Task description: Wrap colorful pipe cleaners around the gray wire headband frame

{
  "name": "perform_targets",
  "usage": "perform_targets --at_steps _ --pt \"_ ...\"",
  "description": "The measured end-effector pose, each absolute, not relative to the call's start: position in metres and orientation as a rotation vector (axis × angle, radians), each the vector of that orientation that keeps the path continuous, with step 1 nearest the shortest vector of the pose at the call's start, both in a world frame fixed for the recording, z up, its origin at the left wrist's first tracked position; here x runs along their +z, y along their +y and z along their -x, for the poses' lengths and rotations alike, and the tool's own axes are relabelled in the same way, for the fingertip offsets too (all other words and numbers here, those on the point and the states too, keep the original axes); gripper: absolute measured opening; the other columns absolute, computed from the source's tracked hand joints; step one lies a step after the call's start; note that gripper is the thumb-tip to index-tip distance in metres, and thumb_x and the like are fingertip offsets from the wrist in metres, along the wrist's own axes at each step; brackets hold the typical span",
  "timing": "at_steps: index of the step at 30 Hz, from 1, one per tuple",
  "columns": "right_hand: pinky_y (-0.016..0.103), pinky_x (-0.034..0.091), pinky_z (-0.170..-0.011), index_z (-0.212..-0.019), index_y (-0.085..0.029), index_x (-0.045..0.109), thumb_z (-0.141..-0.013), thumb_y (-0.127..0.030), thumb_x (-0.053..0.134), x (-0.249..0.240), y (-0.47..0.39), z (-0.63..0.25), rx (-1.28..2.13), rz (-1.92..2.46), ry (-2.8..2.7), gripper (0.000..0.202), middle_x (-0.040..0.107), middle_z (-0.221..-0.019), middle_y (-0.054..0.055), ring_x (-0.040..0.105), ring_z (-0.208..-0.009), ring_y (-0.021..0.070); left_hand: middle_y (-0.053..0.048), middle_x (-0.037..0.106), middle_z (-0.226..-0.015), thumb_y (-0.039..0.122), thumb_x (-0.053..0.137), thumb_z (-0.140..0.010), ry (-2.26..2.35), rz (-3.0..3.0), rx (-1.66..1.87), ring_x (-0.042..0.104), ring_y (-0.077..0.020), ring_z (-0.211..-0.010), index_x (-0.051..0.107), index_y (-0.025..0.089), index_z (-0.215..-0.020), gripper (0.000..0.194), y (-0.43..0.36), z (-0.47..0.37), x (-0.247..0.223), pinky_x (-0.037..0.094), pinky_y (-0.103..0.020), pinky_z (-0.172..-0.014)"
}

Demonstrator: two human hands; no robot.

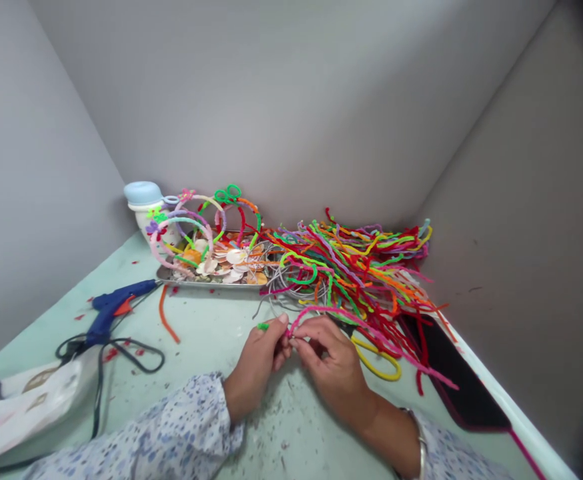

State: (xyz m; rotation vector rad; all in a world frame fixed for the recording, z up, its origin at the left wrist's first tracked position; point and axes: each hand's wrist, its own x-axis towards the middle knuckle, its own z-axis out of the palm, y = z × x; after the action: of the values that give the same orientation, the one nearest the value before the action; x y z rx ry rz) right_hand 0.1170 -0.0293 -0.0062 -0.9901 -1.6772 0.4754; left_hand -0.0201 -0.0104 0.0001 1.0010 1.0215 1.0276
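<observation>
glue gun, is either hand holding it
No, the glue gun lies on the table, while the left hand and right hand pinch a pink pipe cleaner.

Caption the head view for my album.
Left hand and right hand pinch a pink pipe cleaner near a colourful heap.

My left sleeve (171, 430) is whitish fabric scattered with blue and muted violet spots, gathered into a ruffled cuff (227, 417). My right sleeve (454, 453) matches that print, with a silvery bangle (422, 455) at its edge; I see both hands gloveless.
</observation>
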Motion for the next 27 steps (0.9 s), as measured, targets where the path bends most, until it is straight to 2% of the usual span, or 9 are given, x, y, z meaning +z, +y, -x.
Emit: perform_targets --at_steps 11,27 --pt "0.028 0.051 -0.068 -0.096 -0.024 0.066 -0.087 -0.011 0.058 -0.0077 -0.0299 -0.1207 0.432 0.967 -1.714 0.019 0.063 -0.086 0.003 0.061 -0.079 0.0157 0.005 0.039 -0.046 0.045 0.049 -0.087 0.976 -1.073 0.999 0.032 -0.0084 -0.042 0.041 0.019 -0.053 0.043 -0.0126 0.0207 0.0029 0.025 -0.022 -0.044" --pt "0.029 0.052 -0.073 -0.102 -0.025 0.066 -0.088 -0.012 0.056 -0.0066 -0.0303 -0.1241 0.352 1.024 -1.82 0.021 0.064 -0.09 0.004 0.063 -0.082 0.0168 0.006 0.038 -0.048 0.043 0.048 -0.087 0.991 -1.092 0.994 0.032 -0.0082 -0.043 0.04 0.019 -0.054 0.041 -0.0117 0.0201 0.0015 0.025 -0.021 -0.043"
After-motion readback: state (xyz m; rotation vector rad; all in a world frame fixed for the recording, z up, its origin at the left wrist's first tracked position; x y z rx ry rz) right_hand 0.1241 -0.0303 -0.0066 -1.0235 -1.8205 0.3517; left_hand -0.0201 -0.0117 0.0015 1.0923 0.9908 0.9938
